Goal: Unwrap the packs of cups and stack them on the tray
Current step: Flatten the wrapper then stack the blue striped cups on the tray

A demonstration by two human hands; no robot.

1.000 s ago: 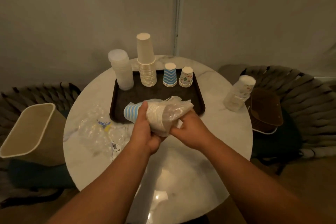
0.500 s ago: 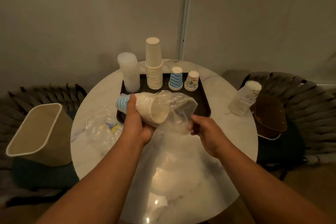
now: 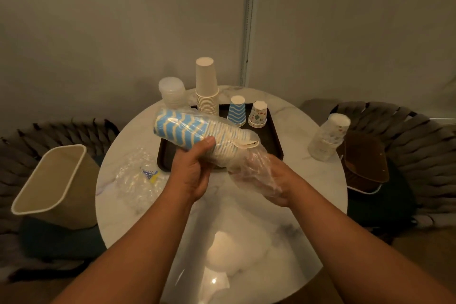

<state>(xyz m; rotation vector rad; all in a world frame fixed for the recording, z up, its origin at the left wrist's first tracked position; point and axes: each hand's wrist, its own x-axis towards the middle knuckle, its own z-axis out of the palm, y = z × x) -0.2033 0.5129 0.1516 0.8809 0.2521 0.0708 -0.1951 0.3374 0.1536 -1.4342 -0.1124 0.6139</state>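
Observation:
My left hand [image 3: 191, 171] grips a pack of blue-and-cream striped cups [image 3: 195, 132], held sideways above the dark tray [image 3: 275, 142]. Clear plastic wrap [image 3: 251, 168] hangs off the pack's open end, and my right hand [image 3: 276, 181] holds that wrap from below. On the tray stand a tall stack of plain cream cups [image 3: 206, 89], a short striped stack [image 3: 237, 111], a short patterned stack [image 3: 258, 115] and a stack of clear cups [image 3: 172, 92]. A wrapped pack of patterned cups [image 3: 329, 137] stands on the table at the right.
The round marble table [image 3: 246, 229] carries crumpled plastic wrap [image 3: 138, 177] left of the tray. A beige waste bin [image 3: 54, 182] leans on the woven chair at the left. A brown box [image 3: 362, 160] rests on the woven chair at the right.
The pack has risen and tilted, striped end up to the left. My right hand has pulled the wrap down off the open end and now sits lower, under the plastic.

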